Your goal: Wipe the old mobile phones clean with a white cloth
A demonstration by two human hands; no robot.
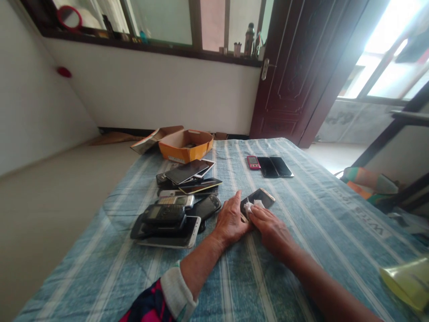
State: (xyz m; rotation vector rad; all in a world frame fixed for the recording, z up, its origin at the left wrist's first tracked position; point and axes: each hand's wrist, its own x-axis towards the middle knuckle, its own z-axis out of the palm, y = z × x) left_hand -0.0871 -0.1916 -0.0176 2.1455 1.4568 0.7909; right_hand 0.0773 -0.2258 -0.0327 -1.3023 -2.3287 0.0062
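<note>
A smartphone with a dark screen and gold edges [263, 195] lies face up on the striped blue cloth. My left hand [231, 219] rests against its near left side, thumb and fingers steadying it. In my right hand [272, 230] is a crumpled white tissue [254, 205], pressed onto the screen by closed fingers. Left of my hands, several old phones are heaped: a black keypad phone [164, 213] sits on a white-edged smartphone [187, 232]. A dark slab phone [187, 171] tops the pile behind.
An orange cardboard box [186, 152] stands open at the far left, its lid [149, 141] beside it. Farther right lie a pink phone [253, 163] and two black smartphones [275, 167] side by side. A yellow translucent object [407, 281] is at the right edge.
</note>
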